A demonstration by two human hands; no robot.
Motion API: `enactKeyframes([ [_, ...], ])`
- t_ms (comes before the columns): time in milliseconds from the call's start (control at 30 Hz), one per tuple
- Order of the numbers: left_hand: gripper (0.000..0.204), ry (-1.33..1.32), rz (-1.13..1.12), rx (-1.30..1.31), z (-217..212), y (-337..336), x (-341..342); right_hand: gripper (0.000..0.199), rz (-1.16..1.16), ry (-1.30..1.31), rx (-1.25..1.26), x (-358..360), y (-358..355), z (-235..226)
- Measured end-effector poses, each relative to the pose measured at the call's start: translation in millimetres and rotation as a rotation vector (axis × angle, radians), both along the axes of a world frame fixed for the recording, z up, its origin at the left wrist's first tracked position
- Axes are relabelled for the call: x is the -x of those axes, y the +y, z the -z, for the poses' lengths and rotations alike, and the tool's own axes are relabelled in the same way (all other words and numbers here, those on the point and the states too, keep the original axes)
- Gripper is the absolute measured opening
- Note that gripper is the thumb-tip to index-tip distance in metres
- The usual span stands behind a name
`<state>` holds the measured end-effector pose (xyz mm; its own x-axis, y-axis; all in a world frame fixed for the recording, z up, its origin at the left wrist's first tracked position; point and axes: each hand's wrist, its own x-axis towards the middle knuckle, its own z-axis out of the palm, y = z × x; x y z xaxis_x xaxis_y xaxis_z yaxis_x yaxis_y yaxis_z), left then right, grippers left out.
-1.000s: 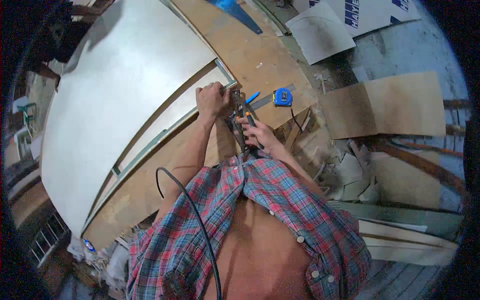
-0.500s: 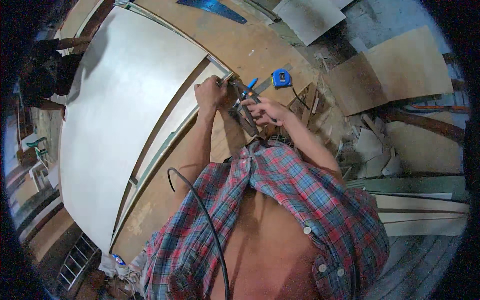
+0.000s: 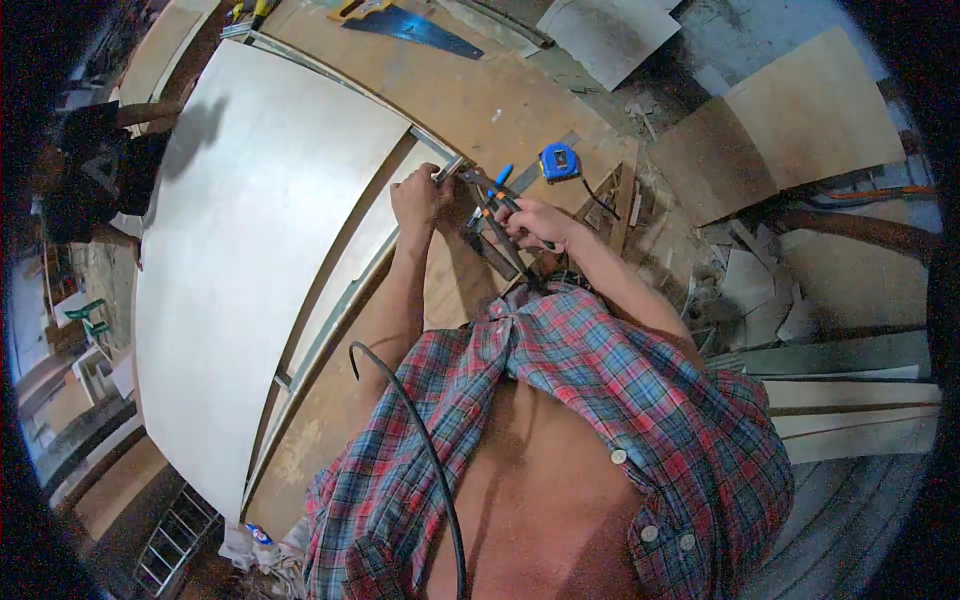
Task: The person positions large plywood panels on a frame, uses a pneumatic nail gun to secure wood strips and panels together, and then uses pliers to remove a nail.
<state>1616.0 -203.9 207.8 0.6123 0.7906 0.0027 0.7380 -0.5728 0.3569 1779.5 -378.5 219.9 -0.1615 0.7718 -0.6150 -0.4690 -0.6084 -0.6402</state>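
My left hand (image 3: 418, 196) has its fingers closed at the corner of a pale panel's wooden frame (image 3: 428, 138). A small shiny metal piece shows at its fingertips; what exactly the fingers hold is partly hidden. My right hand (image 3: 542, 222) is wrapped round the handles of black pliers with orange marks (image 3: 477, 178). Their jaws reach to the frame corner beside my left fingertips. The large white panel (image 3: 270, 170) lies to the left on a wooden tabletop (image 3: 420, 50). Just beyond the pliers lies a blue pen-like thing (image 3: 504, 174).
A blue tape measure (image 3: 559, 162) and a handsaw (image 3: 412, 30) lie on the tabletop. A co-worker (image 3: 95, 165) in dark clothes stands at the panel's far left. Board offcuts (image 3: 715, 160) cover the floor at right. A black cable (image 3: 405, 405) hangs before me.
The view has shifted slightly, bringing the saw's handle and more of the co-worker into sight. The pliers' handles look closer together in my right hand. My left hand stays at the frame corner.
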Motion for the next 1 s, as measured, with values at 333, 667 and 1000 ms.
enactKeyframes([
  [333,0.038,-0.287,-0.02,-0.212,-21,-34,15,0.019,0.134,0.013,-0.105,17,-7,14],
  [667,0.038,-0.457,-0.248,0.67,-28,-103,-6,0.02,0.435,0.773,0.143,52,-18,48],
  [1000,0.033,-0.502,-0.362,0.863,9,-86,-6,0.012,0.402,0.591,0.06,34,-31,27],
])
